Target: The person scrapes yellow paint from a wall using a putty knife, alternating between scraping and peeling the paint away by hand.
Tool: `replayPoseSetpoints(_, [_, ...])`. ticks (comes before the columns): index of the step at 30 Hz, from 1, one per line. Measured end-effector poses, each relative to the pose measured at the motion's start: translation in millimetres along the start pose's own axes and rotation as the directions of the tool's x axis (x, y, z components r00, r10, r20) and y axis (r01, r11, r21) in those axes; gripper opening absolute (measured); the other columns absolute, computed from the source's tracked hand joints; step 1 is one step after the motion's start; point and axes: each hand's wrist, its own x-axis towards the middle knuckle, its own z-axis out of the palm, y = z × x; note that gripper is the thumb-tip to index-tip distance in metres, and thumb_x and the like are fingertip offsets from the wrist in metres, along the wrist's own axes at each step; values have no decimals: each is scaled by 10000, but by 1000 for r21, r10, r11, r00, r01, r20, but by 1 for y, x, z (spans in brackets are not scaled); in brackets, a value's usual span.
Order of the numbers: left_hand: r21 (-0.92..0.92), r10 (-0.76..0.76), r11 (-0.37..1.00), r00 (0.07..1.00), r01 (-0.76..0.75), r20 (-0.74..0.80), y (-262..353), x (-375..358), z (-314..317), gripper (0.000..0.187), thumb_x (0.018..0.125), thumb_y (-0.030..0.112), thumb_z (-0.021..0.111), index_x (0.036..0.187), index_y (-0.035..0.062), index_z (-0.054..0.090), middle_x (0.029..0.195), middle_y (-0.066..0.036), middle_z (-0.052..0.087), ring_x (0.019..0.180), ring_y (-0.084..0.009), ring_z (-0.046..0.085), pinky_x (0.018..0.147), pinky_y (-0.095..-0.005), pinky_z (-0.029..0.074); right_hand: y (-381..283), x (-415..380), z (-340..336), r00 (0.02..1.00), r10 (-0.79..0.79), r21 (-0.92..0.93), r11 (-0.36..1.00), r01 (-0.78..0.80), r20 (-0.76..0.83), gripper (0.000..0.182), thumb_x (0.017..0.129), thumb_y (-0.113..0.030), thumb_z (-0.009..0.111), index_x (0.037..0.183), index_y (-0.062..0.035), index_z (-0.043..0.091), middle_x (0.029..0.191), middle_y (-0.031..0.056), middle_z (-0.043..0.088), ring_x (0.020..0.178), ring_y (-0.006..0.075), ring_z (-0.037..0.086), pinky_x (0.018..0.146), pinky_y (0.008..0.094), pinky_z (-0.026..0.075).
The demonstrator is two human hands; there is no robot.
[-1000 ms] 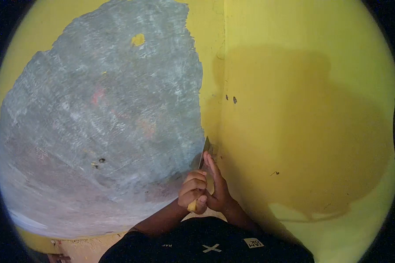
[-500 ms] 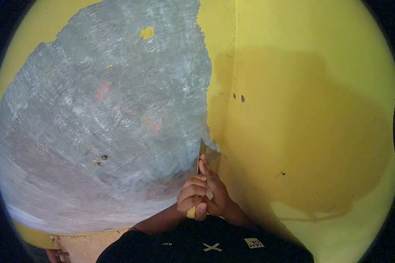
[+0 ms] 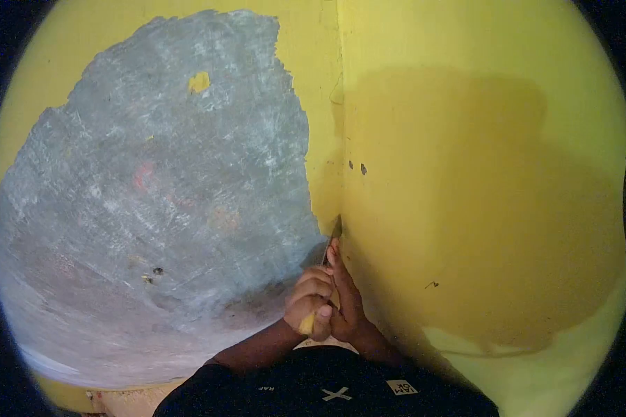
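My left hand (image 3: 307, 299) is wrapped round the yellow handle of a scraper (image 3: 338, 228), whose end shows below my fist. The thin, dark blade points upward and its tip meets the yellow wall at the corner. Against the blade's right side lies my right hand (image 3: 349, 302), fingers stretched out straight along it, its palm close beside my left fist. Part of the handle is hidden between the two hands. Left of the blade spreads a bare grey patch (image 3: 209, 167) of wall with a ragged edge of yellow paint.
A vertical corner line (image 3: 341, 132) separates the left wall from the yellow right wall (image 3: 459, 208), on which a large shadow falls. Small dark marks (image 3: 363, 169) dot the right wall. One yellow paint fleck (image 3: 199, 82) sits inside the grey patch.
The blade tip has shifted up and right, from the grey edge toward the corner, and tilts more to the right. The camera view has turned, so the walls appear shifted left.
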Motion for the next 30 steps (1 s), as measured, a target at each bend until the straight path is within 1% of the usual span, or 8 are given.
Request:
replayPoseSetpoints(6, [120, -9, 993, 1000, 7, 22, 42, 10, -7, 257, 891, 150, 611, 681, 4, 579, 730, -138, 590, 695, -298, 599, 818, -522, 534, -15, -12, 5, 997, 15, 202, 979, -30, 72, 774, 981, -349, 615, 1577, 34, 303, 1633, 276, 301, 1525, 413, 299, 1244, 512, 239])
replayPoseSetpoints(13, [-2, -9, 1000, 1000, 9, -18, 29, 0, -10, 272, 885, 160, 621, 675, 1, 557, 743, -134, 592, 694, -297, 602, 794, -523, 525, -9, -4, 12, 1000, -3, 79, 997, 1, 20, 779, 969, -361, 624, 1584, 1, 311, 1626, 268, 318, 1519, 414, 310, 1236, 499, 264])
replayPoseSetpoints(18, [-64, 87, 993, 985, -98, -151, 19, -6, 6, 266, 879, 150, 623, 672, -2, 550, 742, -137, 592, 677, -303, 588, 778, -522, 519, -10, -5, 9, 998, 26, 52, 998, -29, 50, 810, 989, -399, 521, 1588, 59, 224, 1639, 296, 259, 1526, 410, 291, 1246, 474, 234])
replayPoseSetpoints(21, [-72, 87, 993, 991, -95, -106, 21, -2, 2, 273, 891, 144, 621, 673, -3, 546, 749, -142, 592, 686, -306, 583, 790, -520, 511, -14, -1, 8, 996, 32, 1, 999, -32, 86, 915, 977, -485, 439, 1582, 132, 137, 1646, 333, 208, 1539, 434, 245, 1251, 475, 195])
replayPoseSetpoints(22, [-86, 63, 994, 997, -67, -52, 22, -1, -2, 283, 900, 145, 620, 671, -2, 542, 742, -141, 583, 688, -304, 577, 793, -519, 507, -24, 2, 11, 989, 105, 145, 982, -118, 100, 962, 967, -534, 425, 1580, 138, 114, 1650, 340, 181, 1544, 453, 209, 1256, 495, 159])
replayPoseSetpoints(23, [-97, 41, 994, 999, -40, 6, 23, 2, -5, 292, 908, 146, 619, 669, -1, 537, 736, -139, 575, 691, -303, 571, 797, -518, 502, -26, 4, 12, 990, 93, 154, 982, -110, 110, 962, 967, -534, 425, 1580, 138, 114, 1650, 340, 181, 1544, 453, 209, 1256, 495, 159])
replayPoseSetpoints(25, [-80, -15, 997, 1000, 15, 3, 30, 6, -2, 301, 927, 148, 610, 673, 7, 532, 745, -132, 561, 708, -299, 561, 817, -517, 489, -33, 5, 12, 998, 0, 168, 986, -11, 66, 731, 1011, -306, 451, 1572, 91, 202, 1648, 295, 218, 1557, 403, 190, 1278, 470, 125])
replayPoseSetpoints(30, [-154, -59, 987, 997, 51, -45, 40, 17, 0, 276, 939, 138, 602, 701, 32, 509, 758, -101, 520, 726, -281, 526, 841, -523, 457, -24, -6, 22, 992, -118, 49, 992, 116, 37, 696, 1009, -257, 393, 1563, 113, 192, 1635, 350, 176, 1540, 491, 160, 1270, 539, 103])
